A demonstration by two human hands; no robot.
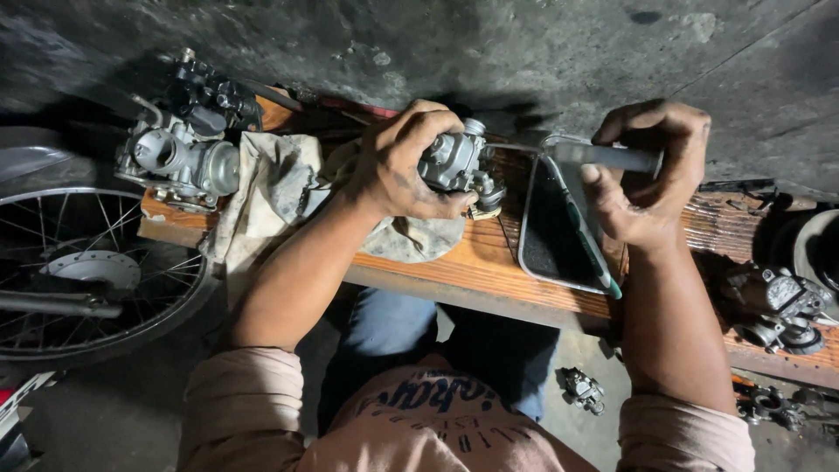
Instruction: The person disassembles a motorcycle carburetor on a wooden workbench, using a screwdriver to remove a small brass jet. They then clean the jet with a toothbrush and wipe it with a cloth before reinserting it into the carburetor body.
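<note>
Carburetor [456, 163], frame centre, clasped in left hand [404, 166] over the bench [489, 262]; screwdriver [603, 156], right hand's [647, 170] grip closed on its handle, lies horizontal, tip pointing left into carburetor.

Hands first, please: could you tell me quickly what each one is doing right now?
Left hand: closed around a carburetor.
Right hand: closed on a screwdriver aimed at it.

Left hand [406, 166] curled in a grip; right hand [647, 170] clenched, both forearms extended
</note>
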